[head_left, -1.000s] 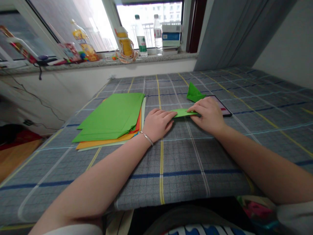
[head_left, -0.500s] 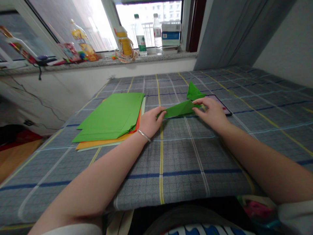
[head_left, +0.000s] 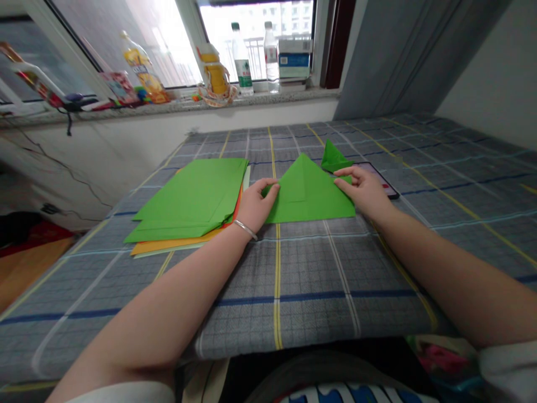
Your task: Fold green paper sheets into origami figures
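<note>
A sheet of green paper (head_left: 312, 196) stands partly folded in front of me, a pointed peak at its top and a straight lower edge along the tablecloth. Crease lines show on its face. My left hand (head_left: 258, 201), with a silver bangle at the wrist, pinches the paper's left side between thumb and fingers. At the right side, my right hand (head_left: 363, 190) has thumb and fingertips closed on the paper's edge. Just behind the right fingertips sits a small folded green paper piece (head_left: 333, 155), upright with a pointed top.
To the left lies a stack of coloured paper (head_left: 193, 190), green on top, orange and pale sheets beneath. A phone (head_left: 384, 182) lies beside my right hand. The checked tablecloth (head_left: 302, 268) covers the table. Bottles (head_left: 242, 61) and boxes (head_left: 293, 61) line the windowsill.
The green paper has gone from a narrow, flattened strip to a wide peaked shape facing me. My hands stay at its two sides, the left slightly farther left.
</note>
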`<action>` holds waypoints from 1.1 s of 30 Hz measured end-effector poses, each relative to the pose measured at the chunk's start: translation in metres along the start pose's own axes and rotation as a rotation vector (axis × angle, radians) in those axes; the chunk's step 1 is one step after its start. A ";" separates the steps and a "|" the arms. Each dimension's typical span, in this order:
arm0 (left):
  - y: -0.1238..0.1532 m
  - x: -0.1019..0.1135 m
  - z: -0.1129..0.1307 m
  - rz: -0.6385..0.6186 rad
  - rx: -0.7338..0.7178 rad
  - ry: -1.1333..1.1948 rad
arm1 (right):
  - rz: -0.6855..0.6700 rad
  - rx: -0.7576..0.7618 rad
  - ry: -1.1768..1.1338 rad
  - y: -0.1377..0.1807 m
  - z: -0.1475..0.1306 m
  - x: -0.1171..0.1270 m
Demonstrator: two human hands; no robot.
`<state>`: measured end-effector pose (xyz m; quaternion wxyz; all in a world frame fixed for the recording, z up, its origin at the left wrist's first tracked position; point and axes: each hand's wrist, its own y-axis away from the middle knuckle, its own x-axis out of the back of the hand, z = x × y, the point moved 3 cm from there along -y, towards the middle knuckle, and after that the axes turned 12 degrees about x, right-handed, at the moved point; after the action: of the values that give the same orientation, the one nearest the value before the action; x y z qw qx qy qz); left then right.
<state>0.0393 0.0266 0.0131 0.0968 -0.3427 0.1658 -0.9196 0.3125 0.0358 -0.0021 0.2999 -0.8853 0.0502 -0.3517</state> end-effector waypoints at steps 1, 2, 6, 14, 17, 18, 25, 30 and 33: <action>0.000 -0.001 -0.001 -0.003 0.010 -0.007 | -0.012 -0.017 -0.009 0.000 0.001 0.000; -0.001 -0.002 -0.001 -0.014 0.018 -0.020 | -0.026 -0.037 -0.017 0.000 0.001 0.000; -0.001 -0.009 -0.007 -0.117 0.052 -0.114 | -0.127 -0.116 -0.046 0.001 0.001 0.000; -0.002 -0.015 -0.016 -0.199 0.054 -0.281 | -0.266 -0.106 0.095 0.001 -0.005 -0.001; -0.001 -0.017 -0.015 -0.222 0.031 -0.339 | -0.284 -0.075 0.163 0.001 -0.007 0.001; -0.001 -0.017 -0.014 -0.226 0.015 -0.355 | -0.287 -0.061 0.181 0.002 -0.008 0.001; 0.000 -0.019 -0.013 -0.258 -0.003 -0.352 | -0.330 -0.037 0.241 0.002 -0.006 0.000; 0.001 -0.020 -0.011 -0.280 -0.089 -0.392 | -0.363 -0.045 0.264 0.003 -0.007 -0.001; 0.003 -0.020 -0.007 -0.273 -0.159 -0.448 | -0.370 -0.044 0.298 0.004 -0.008 -0.002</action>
<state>0.0492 0.0314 -0.0050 -0.0211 -0.5632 0.1642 -0.8096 0.3063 0.0286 -0.0005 0.2001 -0.8242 -0.0616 -0.5262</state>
